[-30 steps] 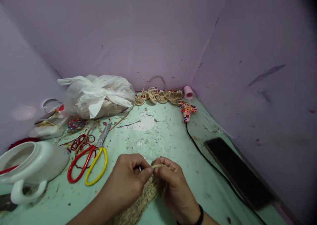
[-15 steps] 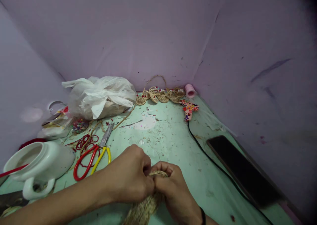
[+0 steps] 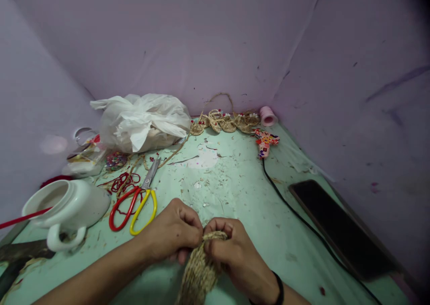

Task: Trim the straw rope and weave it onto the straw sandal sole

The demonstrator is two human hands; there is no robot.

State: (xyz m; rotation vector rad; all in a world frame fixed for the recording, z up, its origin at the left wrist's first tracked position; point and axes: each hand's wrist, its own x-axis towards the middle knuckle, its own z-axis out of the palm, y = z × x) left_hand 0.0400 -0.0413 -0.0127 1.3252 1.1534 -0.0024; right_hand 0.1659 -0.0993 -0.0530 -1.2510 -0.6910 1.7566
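Note:
A bundle of braided straw-coloured fibre (image 3: 198, 273) hangs between my hands at the bottom centre, its lower end cut off by the frame. My right hand (image 3: 231, 247), with a black band at the wrist, pinches its looped top edge between thumb and fingers. Beside it, the fingers of my left hand (image 3: 183, 231) are pressed together at the left side of that edge; anything thin between them is too small to make out. Scissors (image 3: 143, 197) with one red and one yellow handle lie left of my left hand.
On the green table (image 3: 248, 197) lie a white jug (image 3: 83, 202), red yarn (image 3: 124, 182), a plastic bag (image 3: 144, 121), woven pieces (image 3: 228, 122), a pink spool (image 3: 268, 116), a patterned corded object (image 3: 265, 141) and a dark phone (image 3: 342, 229). Purple walls enclose the table.
My left hand has shifted slightly left and turned, baring more of the woven top. My right hand still grips the piece. The view has shifted, moving the background right and up.

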